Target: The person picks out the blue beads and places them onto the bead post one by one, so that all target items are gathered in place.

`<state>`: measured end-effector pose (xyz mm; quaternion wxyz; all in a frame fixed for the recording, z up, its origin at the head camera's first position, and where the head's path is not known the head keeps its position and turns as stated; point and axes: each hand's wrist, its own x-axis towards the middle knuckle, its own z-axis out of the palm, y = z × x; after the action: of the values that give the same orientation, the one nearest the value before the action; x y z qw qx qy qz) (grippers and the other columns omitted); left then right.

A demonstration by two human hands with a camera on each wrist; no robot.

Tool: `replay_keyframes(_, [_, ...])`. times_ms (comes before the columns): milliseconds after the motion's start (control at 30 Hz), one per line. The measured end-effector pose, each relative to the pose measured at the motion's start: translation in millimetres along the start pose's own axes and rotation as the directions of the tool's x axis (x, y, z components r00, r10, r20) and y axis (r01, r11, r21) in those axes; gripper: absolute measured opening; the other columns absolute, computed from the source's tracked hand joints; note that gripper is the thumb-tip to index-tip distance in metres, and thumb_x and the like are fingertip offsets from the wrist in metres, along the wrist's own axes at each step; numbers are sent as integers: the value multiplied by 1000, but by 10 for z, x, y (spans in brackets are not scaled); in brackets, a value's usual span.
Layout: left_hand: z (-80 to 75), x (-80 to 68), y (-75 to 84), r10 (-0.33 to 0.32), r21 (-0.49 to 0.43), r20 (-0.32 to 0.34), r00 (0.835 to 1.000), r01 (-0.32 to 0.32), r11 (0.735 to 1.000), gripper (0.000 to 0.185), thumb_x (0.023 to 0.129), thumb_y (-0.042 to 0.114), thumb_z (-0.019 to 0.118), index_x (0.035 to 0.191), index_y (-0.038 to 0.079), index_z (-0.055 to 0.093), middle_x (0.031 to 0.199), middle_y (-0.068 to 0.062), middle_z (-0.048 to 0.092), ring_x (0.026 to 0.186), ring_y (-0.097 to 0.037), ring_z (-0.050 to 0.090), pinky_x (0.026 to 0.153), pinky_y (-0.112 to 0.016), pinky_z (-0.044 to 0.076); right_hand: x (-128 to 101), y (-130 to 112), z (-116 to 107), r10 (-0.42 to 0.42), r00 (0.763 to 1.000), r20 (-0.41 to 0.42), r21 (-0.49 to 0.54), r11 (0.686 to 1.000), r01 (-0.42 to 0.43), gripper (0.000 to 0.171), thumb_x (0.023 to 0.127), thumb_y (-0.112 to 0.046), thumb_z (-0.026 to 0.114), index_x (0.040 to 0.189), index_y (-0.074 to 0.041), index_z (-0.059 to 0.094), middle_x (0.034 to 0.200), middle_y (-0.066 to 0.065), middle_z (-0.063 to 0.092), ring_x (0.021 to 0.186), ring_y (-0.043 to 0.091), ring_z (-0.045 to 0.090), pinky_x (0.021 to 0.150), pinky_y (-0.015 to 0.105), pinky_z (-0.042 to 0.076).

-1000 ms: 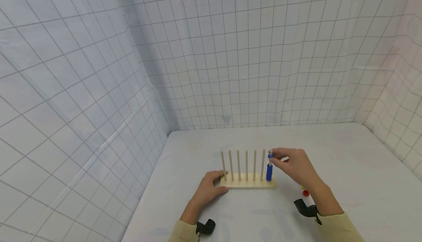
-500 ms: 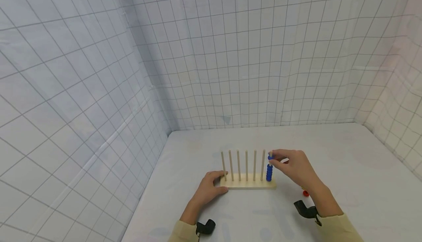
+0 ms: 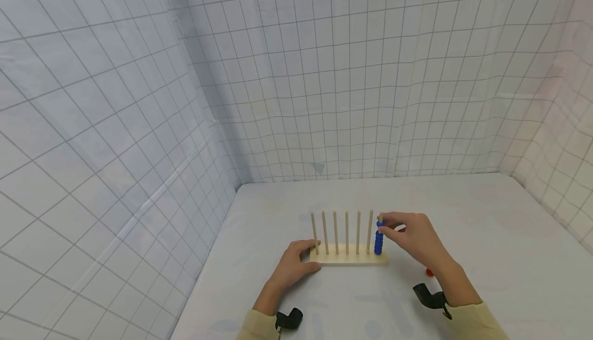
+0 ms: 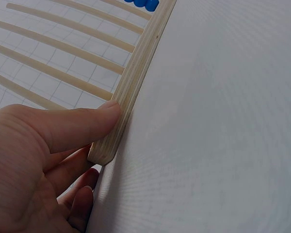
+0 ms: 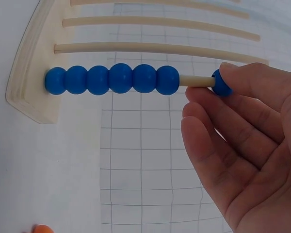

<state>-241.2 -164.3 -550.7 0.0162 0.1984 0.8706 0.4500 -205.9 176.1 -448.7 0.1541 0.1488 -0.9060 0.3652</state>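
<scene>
On the white table point(image 3: 486, 226), right hand point(image 3: 414, 234) has lowered its pinched blue bead point(image 5: 221, 83); left hand point(image 3: 292, 265) still grips the rack point(image 3: 349, 258).

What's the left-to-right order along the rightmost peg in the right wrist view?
wooden base → stack of six blue beads → bare stretch of peg → seventh blue bead pinched in the fingers of the right hand.

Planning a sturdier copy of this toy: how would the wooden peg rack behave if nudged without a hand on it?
The wooden peg rack probably slides easily: it looks light. Its narrow base under tall pegs suggests tipping. The left hand grips its end.
</scene>
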Motion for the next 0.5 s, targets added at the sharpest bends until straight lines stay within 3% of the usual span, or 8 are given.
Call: replay_keyframes(500, [-1,4,-19,38,8,-9,999,-38,999,54,82,28,82,132,15,67,133,-4,62,129,-31,48,107,-56,37,-22,33,50,15,1000,12,2,1000,-15,25,89,-21,79,112,-9,76,93,-7,74,84,12,69,73,32,59])
